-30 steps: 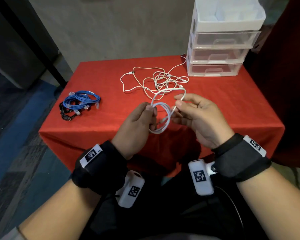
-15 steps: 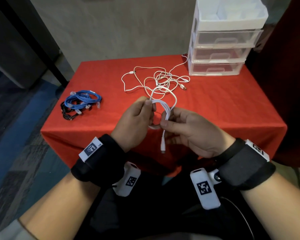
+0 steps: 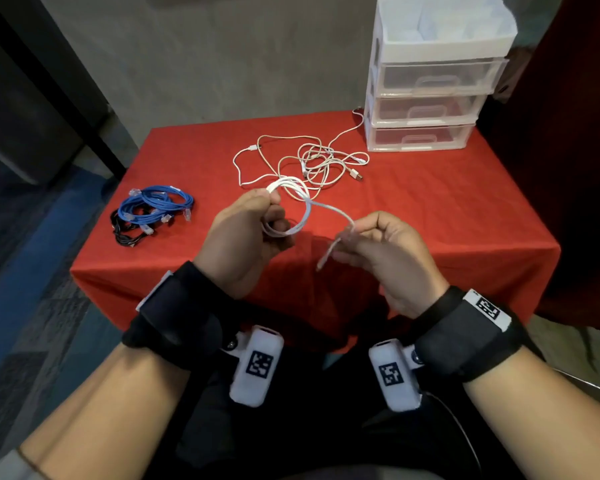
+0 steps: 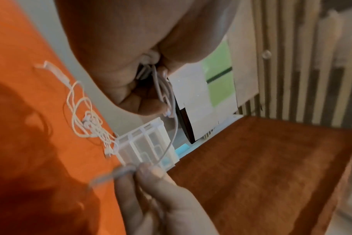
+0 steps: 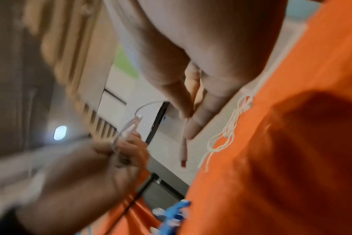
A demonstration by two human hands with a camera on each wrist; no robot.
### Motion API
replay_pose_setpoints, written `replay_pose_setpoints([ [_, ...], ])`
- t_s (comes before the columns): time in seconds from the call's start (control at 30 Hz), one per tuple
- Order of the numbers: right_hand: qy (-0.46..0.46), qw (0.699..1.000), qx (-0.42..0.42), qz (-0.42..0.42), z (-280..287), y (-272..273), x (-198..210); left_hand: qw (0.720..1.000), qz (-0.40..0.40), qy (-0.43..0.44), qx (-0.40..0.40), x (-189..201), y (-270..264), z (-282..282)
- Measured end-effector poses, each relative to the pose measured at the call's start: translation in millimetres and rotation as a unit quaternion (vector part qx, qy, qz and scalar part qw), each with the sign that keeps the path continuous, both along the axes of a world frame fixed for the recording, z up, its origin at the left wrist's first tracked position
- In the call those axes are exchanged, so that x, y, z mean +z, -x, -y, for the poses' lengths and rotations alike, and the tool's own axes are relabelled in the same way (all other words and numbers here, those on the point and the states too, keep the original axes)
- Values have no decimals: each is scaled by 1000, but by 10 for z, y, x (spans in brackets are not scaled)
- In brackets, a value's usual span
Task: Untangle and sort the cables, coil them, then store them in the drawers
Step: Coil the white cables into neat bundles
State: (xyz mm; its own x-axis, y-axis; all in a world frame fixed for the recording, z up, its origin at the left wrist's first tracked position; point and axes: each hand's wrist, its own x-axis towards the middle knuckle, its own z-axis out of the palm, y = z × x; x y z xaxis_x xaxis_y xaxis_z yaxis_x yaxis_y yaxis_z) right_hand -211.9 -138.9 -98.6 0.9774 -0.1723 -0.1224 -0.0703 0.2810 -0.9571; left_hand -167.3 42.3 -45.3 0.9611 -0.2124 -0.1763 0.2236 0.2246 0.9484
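White coil (image 3: 293, 206) is pinched in the left hand (image 3: 243, 237) above the tabletop's (image 3: 465, 202) near edge; the right hand (image 3: 385, 251) pinches its loose end. Left wrist: tangle (image 4: 86, 120) beside drawers (image 4: 149, 144). Right wrist: plug (image 5: 183, 157) dangles.

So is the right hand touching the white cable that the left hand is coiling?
Touching. In the head view the right hand pinches the white cable's free end beyond the left hand's coil.
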Motion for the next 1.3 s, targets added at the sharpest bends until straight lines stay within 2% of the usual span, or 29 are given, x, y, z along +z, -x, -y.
replay_pose_setpoints([
  [0.1,-177,983,-46,19,-99,-74,128,995,-41,86,-7,-3,46,117],
  [0.17,-248,966,-61,24,-133,-122,206,990,-64,123,2,-7,85,189],
  [0.27,-302,952,-37,20,-174,-137,277,975,-113,189,0,-3,120,264],
  [0.37,-298,955,-3,-7,-250,-102,286,963,-134,235,-4,-36,117,315],
  [0.53,-177,983,1,-47,-332,-14,222,960,-111,257,18,-58,84,281],
  [0.7,-83,993,74,-34,-322,62,202,996,-16,81,43,-101,65,276],
  [0.77,15,996,92,3,-296,68,210,996,-1,68,65,-104,42,261],
  [0.8,82,994,69,34,-263,55,215,995,12,59,77,-108,24,244],
  [0.83,143,987,22,70,-219,32,229,995,33,30,88,-116,11,228],
  [0.9,250,953,-70,158,-119,-9,283,992,76,-56,82,-156,3,198],
  [0.97,350,906,-58,231,-78,-45,347,991,87,-97,39,-187,22,194],
  [1.03,419,872,-8,252,-94,-81,391,991,84,-99,-17,-201,48,193],
  [1.1,433,864,10,256,-98,-107,410,991,81,-100,-46,-184,79,204],
  [1.3,433,863,26,259,-105,-70,487,993,63,-88,-50,-165,138,165],
])
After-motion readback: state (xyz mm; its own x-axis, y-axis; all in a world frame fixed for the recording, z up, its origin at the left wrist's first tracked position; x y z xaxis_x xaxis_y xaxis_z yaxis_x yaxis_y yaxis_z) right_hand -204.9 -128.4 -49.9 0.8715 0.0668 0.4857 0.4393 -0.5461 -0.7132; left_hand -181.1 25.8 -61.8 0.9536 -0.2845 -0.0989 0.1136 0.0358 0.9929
